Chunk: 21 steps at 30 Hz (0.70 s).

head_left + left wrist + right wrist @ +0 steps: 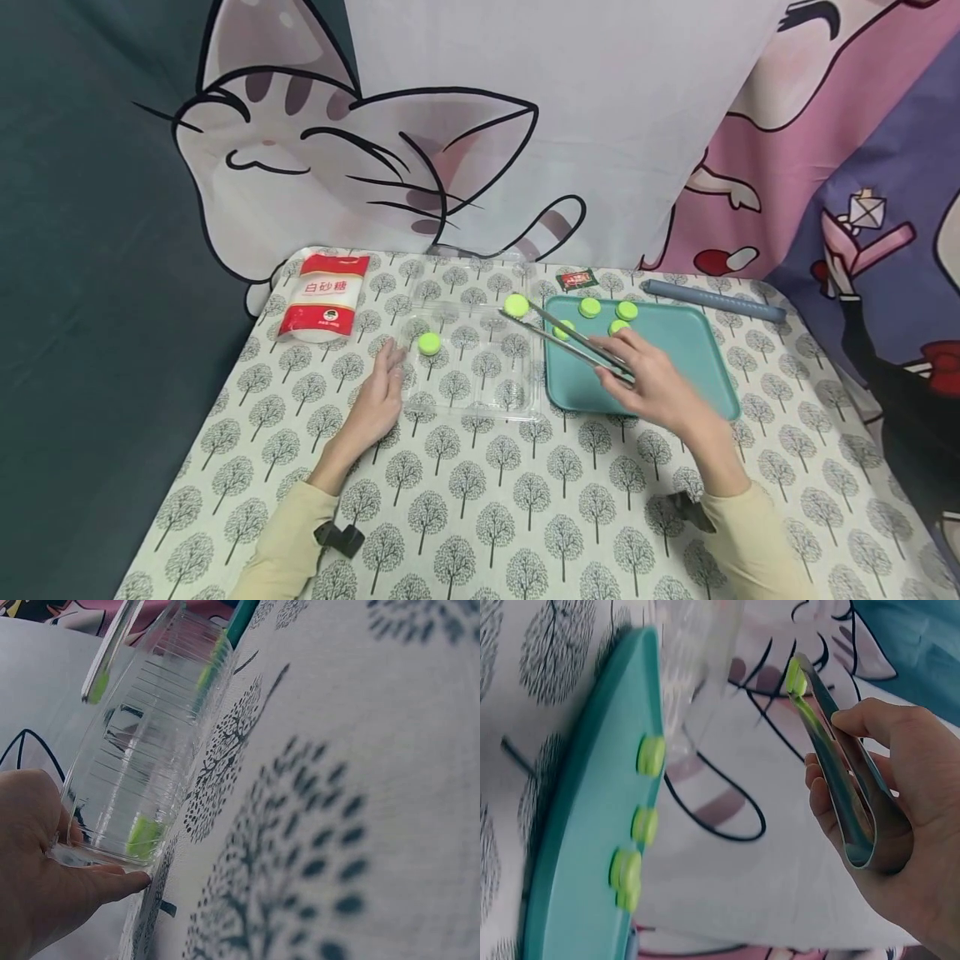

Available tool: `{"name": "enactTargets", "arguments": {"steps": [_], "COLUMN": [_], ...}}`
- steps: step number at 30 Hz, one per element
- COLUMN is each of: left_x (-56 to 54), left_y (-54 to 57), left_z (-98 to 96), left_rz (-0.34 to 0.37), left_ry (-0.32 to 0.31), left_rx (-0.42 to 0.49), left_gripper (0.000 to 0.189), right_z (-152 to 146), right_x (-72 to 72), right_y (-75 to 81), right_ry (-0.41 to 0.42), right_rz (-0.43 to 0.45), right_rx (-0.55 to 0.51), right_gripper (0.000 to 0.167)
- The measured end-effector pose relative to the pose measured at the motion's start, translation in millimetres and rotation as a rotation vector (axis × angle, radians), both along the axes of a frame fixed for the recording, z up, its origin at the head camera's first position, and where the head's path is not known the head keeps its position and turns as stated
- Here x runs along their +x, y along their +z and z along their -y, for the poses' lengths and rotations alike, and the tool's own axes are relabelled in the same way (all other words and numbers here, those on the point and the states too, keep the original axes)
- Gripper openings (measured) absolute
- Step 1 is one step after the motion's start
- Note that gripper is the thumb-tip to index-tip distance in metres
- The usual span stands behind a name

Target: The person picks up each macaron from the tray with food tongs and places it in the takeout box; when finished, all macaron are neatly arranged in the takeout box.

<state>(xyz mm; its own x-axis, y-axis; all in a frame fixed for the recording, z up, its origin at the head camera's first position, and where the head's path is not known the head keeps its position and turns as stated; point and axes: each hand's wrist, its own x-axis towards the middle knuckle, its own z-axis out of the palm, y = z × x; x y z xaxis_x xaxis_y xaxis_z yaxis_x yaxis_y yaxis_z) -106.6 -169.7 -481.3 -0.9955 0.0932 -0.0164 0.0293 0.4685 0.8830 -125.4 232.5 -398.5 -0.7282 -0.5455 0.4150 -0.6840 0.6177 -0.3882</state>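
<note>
My left hand (382, 387) grips the left side wall of a clear plastic box (465, 408), its thumb outside the wall in the left wrist view. One green macaron (429, 343) lies inside, near that side. My right hand (645, 375) holds metal tongs (862, 817), fingers and thumb pressing the two arms together. Between the tong tips is another green macaron (516, 306), raised above the box's right half. Several more macarons (651, 755) lie toward the back of the teal tray (637, 400), right of the box and below my right hand.
The box's clear lid (468, 271) stands open at the back. A red and white bag (326, 296) lies left of the box. Behind the tray are a small green and red packet (576, 279) and a grey-blue rod (712, 301). A printed cloth hangs behind the table.
</note>
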Motion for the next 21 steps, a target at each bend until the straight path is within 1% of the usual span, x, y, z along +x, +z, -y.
{"name": "enactTargets", "arguments": {"steps": [7, 14, 21], "left_x": [-0.5, -1.0, -1.4], "left_y": [-0.9, -2.0, -1.6], "left_z": [0.3, 0.4, 0.4], "left_rz": [0.002, -0.001, -0.006], "left_ry": [-0.003, -0.010, -0.007], "left_rx": [0.005, 0.007, 0.002], "left_gripper": [0.059, 0.059, 0.059], "right_z": [26.5, 44.6, 57.8], "right_x": [-9.8, -17.1, -23.6], "right_y": [-6.9, -11.5, -11.3], "right_ry": [0.069, 0.103, 0.122], "right_rz": [0.050, 0.156, 0.175], "right_rx": [0.098, 0.194, 0.239], "right_gripper": [0.042, 0.041, 0.039]}}
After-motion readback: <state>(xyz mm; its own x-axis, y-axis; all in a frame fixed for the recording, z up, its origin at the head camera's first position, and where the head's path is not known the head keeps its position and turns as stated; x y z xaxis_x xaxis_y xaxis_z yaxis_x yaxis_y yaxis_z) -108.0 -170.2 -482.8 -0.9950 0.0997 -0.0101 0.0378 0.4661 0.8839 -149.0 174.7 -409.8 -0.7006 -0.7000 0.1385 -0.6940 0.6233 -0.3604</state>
